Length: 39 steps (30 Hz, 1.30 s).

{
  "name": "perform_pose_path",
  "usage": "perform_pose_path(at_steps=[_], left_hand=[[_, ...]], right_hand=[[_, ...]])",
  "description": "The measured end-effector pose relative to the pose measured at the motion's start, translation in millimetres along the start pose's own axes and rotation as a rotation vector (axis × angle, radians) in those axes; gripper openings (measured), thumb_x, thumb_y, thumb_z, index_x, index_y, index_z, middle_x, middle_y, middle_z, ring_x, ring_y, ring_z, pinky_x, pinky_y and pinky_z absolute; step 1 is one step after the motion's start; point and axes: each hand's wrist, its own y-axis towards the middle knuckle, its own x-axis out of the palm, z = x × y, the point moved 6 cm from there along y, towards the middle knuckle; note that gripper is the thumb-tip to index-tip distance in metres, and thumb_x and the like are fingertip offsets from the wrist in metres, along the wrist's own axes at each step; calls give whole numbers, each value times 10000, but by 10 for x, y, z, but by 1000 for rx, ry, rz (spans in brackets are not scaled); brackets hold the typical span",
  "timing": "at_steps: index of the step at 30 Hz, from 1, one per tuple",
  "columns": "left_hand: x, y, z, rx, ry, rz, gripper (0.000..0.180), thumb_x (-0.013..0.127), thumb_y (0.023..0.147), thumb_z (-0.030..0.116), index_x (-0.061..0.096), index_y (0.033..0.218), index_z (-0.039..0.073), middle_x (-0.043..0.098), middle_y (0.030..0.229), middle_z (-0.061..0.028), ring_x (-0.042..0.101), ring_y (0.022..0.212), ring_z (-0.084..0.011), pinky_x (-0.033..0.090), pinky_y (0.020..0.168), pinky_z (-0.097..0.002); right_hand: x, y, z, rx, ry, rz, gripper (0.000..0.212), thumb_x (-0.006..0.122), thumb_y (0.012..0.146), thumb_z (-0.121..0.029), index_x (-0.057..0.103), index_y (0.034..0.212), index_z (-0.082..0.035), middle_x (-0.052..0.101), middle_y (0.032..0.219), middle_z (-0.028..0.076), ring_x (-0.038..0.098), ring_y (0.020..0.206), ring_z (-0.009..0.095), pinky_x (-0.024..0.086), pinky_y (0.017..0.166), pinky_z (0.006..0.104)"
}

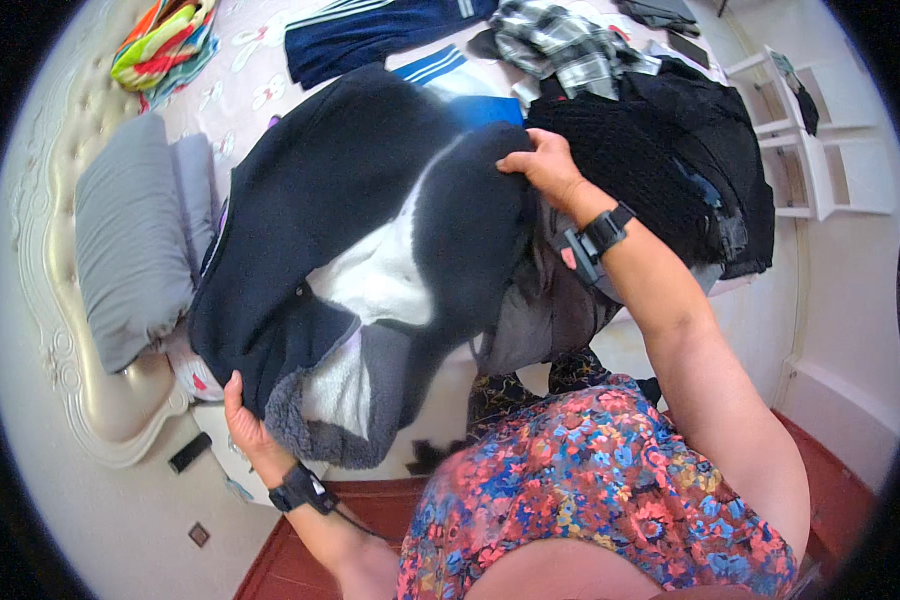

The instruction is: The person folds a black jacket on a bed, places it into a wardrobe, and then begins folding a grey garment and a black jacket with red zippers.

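Observation:
A large black-and-white fleece-lined top [310,190] is stretched between my two hands over the near side of the bed. Grey fluffy lining shows at its lower edge, beside a patch of white. My left hand [252,432] grips the lower left edge, thumb in front and the other fingers mostly hidden behind the cloth. At the upper right edge, my right hand [548,172] pinches the fabric between thumb and fingers. Close to that hand lies a pile of black clothes [650,160], with dark grey cloth [545,310] hanging over the bed's front edge.
Grey pillows [130,240] lean by the cream tufted headboard [65,330] on the left. Across the bed lie navy striped trousers [360,45], a plaid shirt [570,50] and a colourful cloth [165,45]. A white shelf [820,165] stands at the right wall.

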Motion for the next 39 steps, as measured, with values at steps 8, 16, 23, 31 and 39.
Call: perform_pose_path(at_steps=[8, 16, 23, 31, 39], left_hand=[[977, -293, 121, 25, 67, -223, 433, 487, 866, 256, 521, 1174, -47, 568, 1168, -193, 576, 1035, -311, 462, 924, -413], [1558, -251, -558, 155, 244, -372, 445, 537, 795, 187, 495, 1180, -33, 588, 1124, -163, 596, 986, -293, 472, 906, -417], [366, 700, -1952, -129, 629, -302, 407, 514, 722, -60, 531, 1127, -14, 605, 998, -53, 572, 870, -170, 452, 818, -287], [433, 275, -1780, 895, 1419, 5, 419, 521, 732, 11, 502, 1145, -58, 537, 1067, -194, 493, 1042, -322, 367, 953, -408], [941, -456, -3003, 416, 1869, -933, 448, 642, 729, 133, 509, 1139, 13, 572, 1032, -141, 536, 978, -321, 417, 850, -403]], right_hand=[[-1355, -1308, -1397, -211, 291, 199, 334, 654, 683, 3, 585, 1009, 18, 641, 901, 58, 595, 810, 131, 475, 766, 268], [-3225, -2359, -694, -220, 224, 708, 293, 635, 740, -2, 581, 1027, 20, 639, 950, 74, 604, 826, 143, 476, 783, 270], [-3619, -2592, 1470, 296, -291, 813, 316, 740, 631, -47, 575, 893, 21, 615, 778, 67, 575, 684, 137, 489, 633, 272], [-2900, -2567, 544, -106, -761, 854, 338, 654, 662, -5, 556, 986, -4, 590, 948, 130, 555, 929, 289, 441, 846, 354], [-2371, -2278, 335, -359, -1021, 549, 299, 653, 684, -21, 578, 974, -28, 591, 908, 111, 560, 865, 281, 448, 795, 366]])
